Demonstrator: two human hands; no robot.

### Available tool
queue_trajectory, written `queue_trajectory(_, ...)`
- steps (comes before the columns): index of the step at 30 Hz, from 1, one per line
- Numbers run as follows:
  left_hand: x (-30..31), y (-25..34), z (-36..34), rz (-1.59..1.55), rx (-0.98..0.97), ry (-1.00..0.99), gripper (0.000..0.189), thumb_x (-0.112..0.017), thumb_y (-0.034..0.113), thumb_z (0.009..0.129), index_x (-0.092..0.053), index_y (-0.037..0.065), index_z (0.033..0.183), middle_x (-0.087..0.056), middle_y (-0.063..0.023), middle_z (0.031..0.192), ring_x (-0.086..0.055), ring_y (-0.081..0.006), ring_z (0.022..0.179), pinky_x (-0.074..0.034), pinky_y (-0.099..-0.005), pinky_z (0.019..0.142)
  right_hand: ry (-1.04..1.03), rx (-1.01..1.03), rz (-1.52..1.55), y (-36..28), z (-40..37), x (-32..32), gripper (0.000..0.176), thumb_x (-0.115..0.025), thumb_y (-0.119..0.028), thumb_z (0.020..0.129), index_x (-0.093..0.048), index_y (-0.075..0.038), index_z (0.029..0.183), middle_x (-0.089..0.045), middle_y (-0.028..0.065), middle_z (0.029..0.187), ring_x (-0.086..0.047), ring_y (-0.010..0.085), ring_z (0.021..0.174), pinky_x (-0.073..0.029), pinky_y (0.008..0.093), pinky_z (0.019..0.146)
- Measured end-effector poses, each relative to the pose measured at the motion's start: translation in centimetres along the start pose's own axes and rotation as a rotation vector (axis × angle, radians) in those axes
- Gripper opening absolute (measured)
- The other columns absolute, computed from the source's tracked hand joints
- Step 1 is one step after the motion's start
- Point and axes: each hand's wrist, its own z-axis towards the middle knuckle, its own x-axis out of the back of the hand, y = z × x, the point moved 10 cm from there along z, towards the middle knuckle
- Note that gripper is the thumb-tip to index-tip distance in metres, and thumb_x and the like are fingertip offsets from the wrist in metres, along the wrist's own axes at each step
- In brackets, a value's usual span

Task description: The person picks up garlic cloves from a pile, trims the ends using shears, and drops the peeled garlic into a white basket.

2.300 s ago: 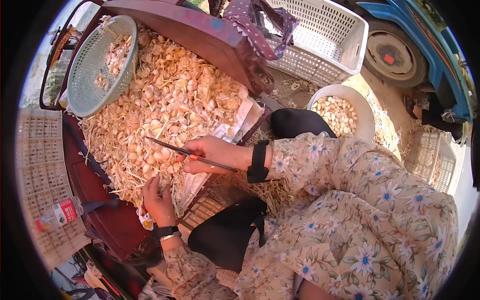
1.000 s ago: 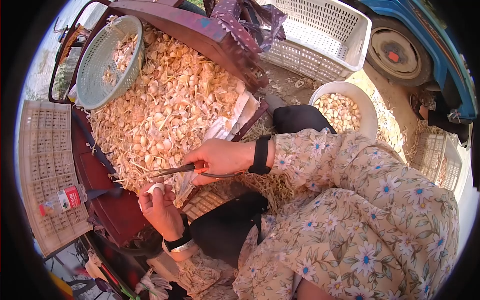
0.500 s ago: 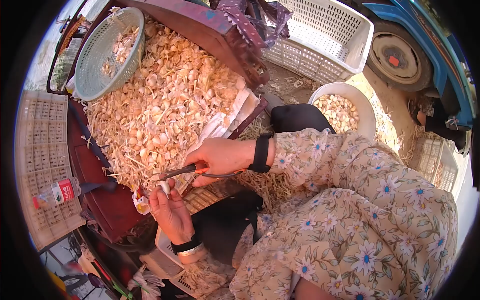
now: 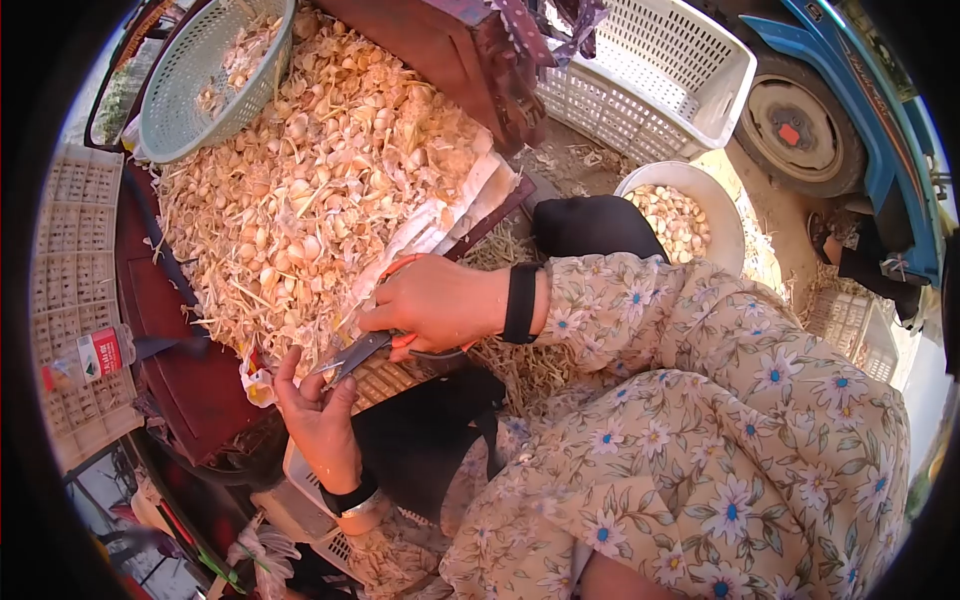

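Observation:
My right hand (image 4: 440, 303) grips orange-handled scissors (image 4: 360, 350), their dark blades parted and pointing at my left hand (image 4: 322, 418). The fingers of my left hand are bent around a small pale thing at the blade tips, too small and partly covered to name. Just beyond both hands lies a large heap of garlic (image 4: 300, 200) with loose skins and dry stalks. A white bucket (image 4: 730, 225) of garlic cloves (image 4: 675, 222) stands to the right, past my dark-clad knee.
A pale green basket (image 4: 175, 110) rests on the heap's far left. White crates stand behind (image 4: 640, 125) and at the left (image 4: 75, 220), where a labelled bottle (image 4: 98, 355) lies. A blue vehicle's wheel (image 4: 800, 125) and another person's foot (image 4: 822, 238) are at the right.
The scissors have opened and their blades now point lower. The white clove seen in my left fingers no longer shows there. My left hand has shifted slightly left and its fingers have spread somewhat.

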Motion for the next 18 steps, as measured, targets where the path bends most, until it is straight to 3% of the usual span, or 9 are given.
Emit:
queue_trajectory(8, 0.2, -0.4, -0.7, 0.026, 0.032, 0.014, 0.061, -0.058, -0.011, 0.071, -0.032, 0.001, 0.125, -0.058, -0.0105, 0.091, -0.054, -0.0106, 0.074, -0.044, -0.0192, 0.067, -0.09, -0.024, 0.0, 0.4, -0.1, -0.9, 0.034, -0.068, -0.031, 0.066, -0.055, -0.012, 0.092, -0.053, 0.0054, 0.067, -0.057, 0.0266, 0.068, -0.044, 0.0376, 0.064)
queue_trajectory(14, 0.5, -0.9, -1.3, -0.028, 0.057, 0.022, 0.058, -0.058, -0.011, 0.071, -0.033, 0.0, 0.122, -0.058, -0.0143, 0.096, -0.055, -0.0114, 0.074, -0.046, -0.0204, 0.065, -0.181, -0.057, 0.045, -0.2, -0.1, -0.7, 0.031, -0.067, -0.032, 0.069, -0.057, -0.01, 0.087, -0.055, 0.0088, 0.063, -0.058, 0.0302, 0.066, -0.045, 0.0376, 0.058)
queue_trajectory(18, 1.0, -0.8, -1.6, -0.079, 0.03, 0.058, 0.05, -0.058, -0.01, 0.072, -0.037, 0.0, 0.116, -0.057, -0.0169, 0.103, -0.056, -0.012, 0.075, -0.047, -0.0213, 0.065, -0.061, -0.149, 0.308, 0.8, 0.1, 0.1, 0.033, -0.067, -0.033, 0.073, -0.06, -0.007, 0.092, -0.055, 0.011, 0.062, -0.055, 0.0259, 0.059, -0.043, 0.0324, 0.053)
